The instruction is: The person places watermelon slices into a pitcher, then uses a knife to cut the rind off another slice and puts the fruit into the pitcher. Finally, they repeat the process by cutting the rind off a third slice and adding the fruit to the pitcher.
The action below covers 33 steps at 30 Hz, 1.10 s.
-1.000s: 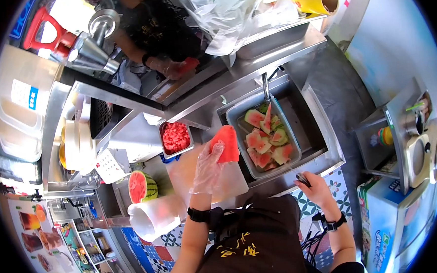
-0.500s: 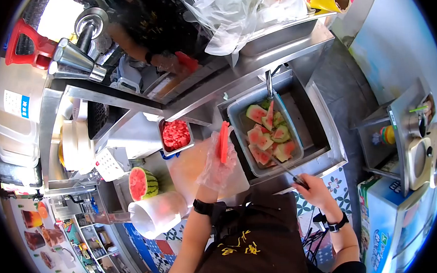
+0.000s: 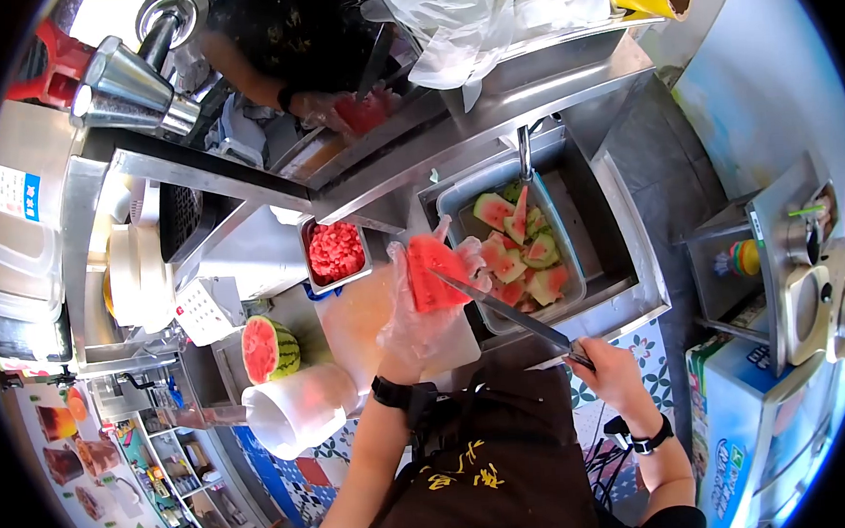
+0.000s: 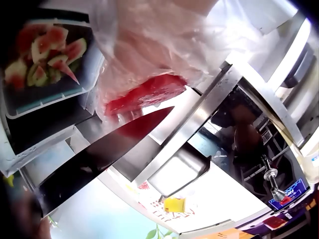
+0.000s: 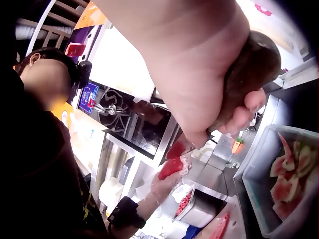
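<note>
My left hand (image 3: 412,331), in a clear plastic glove, holds a peeled red watermelon piece (image 3: 434,271) over the pale cutting board (image 3: 344,311). Its fingers curl round the edges of the piece. In my bare right hand (image 3: 612,376) is the dark handle of a long knife (image 3: 526,322). The blade points up and left, with its tip overlapping the watermelon in the head view. From the left wrist, the dark blade (image 4: 107,144) shows close alongside the red piece (image 4: 149,94). The right wrist view has the fingers wrapped round the handle (image 5: 254,64).
A tub (image 3: 455,210) of watermelon rinds (image 3: 539,251) stands in the sink, below the faucet (image 3: 525,153). Left of the board are a metal pan with red watermelon cubes (image 3: 336,251), a cut watermelon (image 3: 269,350) and a white bucket (image 3: 297,419). A metal shelf edge (image 3: 491,122) runs behind.
The left hand has turned the watermelon piece from edge-on to face-up. My right hand has raised the knife from beside the tub, bringing the blade over to the piece.
</note>
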Available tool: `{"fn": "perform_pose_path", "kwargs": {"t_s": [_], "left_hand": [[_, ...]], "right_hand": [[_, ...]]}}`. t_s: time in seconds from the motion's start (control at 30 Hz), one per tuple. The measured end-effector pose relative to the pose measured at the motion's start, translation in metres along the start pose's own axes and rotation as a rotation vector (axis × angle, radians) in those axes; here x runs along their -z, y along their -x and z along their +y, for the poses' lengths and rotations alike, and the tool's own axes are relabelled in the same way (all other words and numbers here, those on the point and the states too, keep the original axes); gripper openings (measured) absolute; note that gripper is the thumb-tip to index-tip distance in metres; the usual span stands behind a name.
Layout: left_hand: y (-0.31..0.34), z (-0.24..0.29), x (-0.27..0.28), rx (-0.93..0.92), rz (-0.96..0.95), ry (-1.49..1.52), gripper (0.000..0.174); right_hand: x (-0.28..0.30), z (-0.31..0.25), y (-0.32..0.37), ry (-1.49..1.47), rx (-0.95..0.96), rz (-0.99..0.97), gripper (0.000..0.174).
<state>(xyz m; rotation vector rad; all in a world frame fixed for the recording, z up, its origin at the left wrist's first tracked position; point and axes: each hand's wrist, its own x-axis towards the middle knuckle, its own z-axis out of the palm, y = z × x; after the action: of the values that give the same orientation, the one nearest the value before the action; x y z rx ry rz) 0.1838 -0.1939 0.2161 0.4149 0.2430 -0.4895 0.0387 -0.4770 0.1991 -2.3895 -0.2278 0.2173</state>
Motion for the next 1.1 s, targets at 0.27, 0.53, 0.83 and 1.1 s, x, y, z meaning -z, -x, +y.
{"fn": "perform_pose_path", "kwargs": {"t_s": [0.27,0.53,0.83,1.1], "left_hand": [[0.010,0.011,-0.007,0.015,0.065,-0.170,0.087],[0.023,0.015,-0.012,-0.057,0.072,-0.431,0.084],[0.039,0.017,-0.012,-0.057,0.196,-0.597,0.075],[0.027,0.014,-0.014,0.032,0.000,-0.371,0.075]], "right_hand": [[0.002,-0.007,-0.003,0.086,0.068,0.115,0.033],[0.007,-0.013,-0.008,0.088,0.070,0.136,0.032],[0.009,-0.016,-0.010,0.064,0.042,0.124,0.029],[0.006,-0.016,-0.006,-0.208,-0.116,-0.015,0.026]]}}
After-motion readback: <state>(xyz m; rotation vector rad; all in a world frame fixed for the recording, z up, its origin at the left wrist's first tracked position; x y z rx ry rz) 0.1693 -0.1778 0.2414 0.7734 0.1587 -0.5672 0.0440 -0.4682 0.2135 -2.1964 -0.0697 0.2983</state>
